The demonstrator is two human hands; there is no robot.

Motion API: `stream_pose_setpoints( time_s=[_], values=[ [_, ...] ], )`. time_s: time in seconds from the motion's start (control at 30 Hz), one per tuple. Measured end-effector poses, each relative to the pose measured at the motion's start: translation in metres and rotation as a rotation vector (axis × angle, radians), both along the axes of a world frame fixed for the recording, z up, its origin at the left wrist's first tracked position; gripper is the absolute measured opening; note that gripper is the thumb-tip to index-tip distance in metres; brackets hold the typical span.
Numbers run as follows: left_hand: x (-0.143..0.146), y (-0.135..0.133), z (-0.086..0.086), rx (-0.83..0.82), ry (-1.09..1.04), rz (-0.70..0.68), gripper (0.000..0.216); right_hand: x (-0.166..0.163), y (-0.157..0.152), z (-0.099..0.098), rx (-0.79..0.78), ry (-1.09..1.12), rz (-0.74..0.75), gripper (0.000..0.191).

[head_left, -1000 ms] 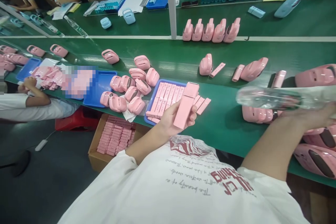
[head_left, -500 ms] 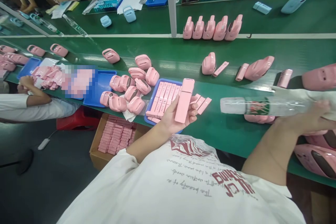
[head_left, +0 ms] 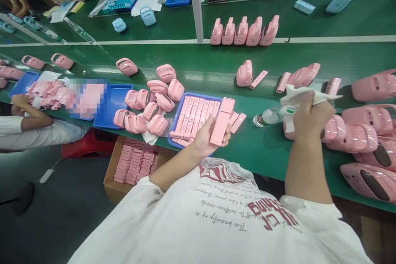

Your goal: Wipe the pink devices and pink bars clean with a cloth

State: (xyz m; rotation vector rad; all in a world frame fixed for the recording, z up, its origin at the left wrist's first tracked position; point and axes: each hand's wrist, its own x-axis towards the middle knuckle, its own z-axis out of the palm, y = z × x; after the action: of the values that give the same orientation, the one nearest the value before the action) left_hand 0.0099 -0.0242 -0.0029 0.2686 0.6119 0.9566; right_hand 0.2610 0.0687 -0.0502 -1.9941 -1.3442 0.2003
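Note:
My left hand (head_left: pixel 208 136) is closed round a flat pink rectangular bar (head_left: pixel 223 120), held up over the right edge of a blue tray (head_left: pixel 174 128) filled with several similar pink bars. My right hand (head_left: pixel 310 119) is closed on a clear plastic bottle (head_left: pixel 268 116) together with a white cloth (head_left: pixel 297 94). The bottle lies nearly flat, cap end pointing left, just above the green belt. Pink shell-shaped casings (head_left: pixel 353 138) lie right beside that hand.
A heap of pink casings (head_left: pixel 152 100) sits left of the tray, a second blue tray (head_left: pixel 114 104) beyond it. Loose pink bars (head_left: pixel 237 122) lie on the green belt (head_left: pixel 262 148). A cardboard box of pink bars (head_left: pixel 133 164) stands below. Another person's arm (head_left: pixel 31 121) works at left.
My right hand has swung the bottle left and down toward the belt, and the white cloth now shows in its grip. The left hand has kept the pink bar almost still.

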Motion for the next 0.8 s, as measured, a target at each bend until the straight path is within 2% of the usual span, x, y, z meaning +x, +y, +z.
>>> stream_pose_setpoints(
  time_s=[0.07, 0.13, 0.27, 0.37, 0.43, 0.53, 0.6, 0.73, 0.8],
  values=[
    [0.005, 0.000, -0.002, 0.018, 0.037, 0.010, 0.048, -0.027, -0.010, 0.019, 0.093, 0.119, 0.124, 0.060],
    [0.011, 0.002, -0.005, 0.017, 0.074, 0.014, 0.053, -0.061, -0.025, 0.027, 0.151, 0.235, 0.398, 0.060],
    [0.016, 0.008, -0.009, -0.101, 0.118, 0.076, 0.071, -0.112, -0.059, 0.013, 0.265, 0.184, 0.998, 0.042],
    [0.013, 0.009, -0.013, -0.219, 0.104, 0.119, 0.085, -0.117, -0.071, -0.001, 0.425, 0.043, 1.322, 0.030],
    [0.010, 0.006, -0.015, -0.229, 0.097, 0.066, 0.089, -0.110, -0.065, -0.006, 0.483, 0.005, 1.340, 0.028],
    [0.009, 0.001, -0.016, -0.153, 0.074, -0.055, 0.087, -0.102, -0.050, -0.008, 0.457, 0.105, 1.091, 0.034],
    [0.009, 0.000, -0.016, -0.138, 0.048, -0.090, 0.087, -0.104, -0.051, -0.010, 0.393, 0.209, 0.999, 0.039],
    [0.006, 0.003, -0.015, -0.230, 0.012, -0.054, 0.091, -0.115, -0.084, -0.021, 0.324, 0.294, 1.156, 0.041],
    [0.005, 0.005, -0.016, -0.247, -0.005, -0.041, 0.086, -0.116, -0.098, -0.027, 0.256, 0.307, 1.173, 0.043]
  ],
)
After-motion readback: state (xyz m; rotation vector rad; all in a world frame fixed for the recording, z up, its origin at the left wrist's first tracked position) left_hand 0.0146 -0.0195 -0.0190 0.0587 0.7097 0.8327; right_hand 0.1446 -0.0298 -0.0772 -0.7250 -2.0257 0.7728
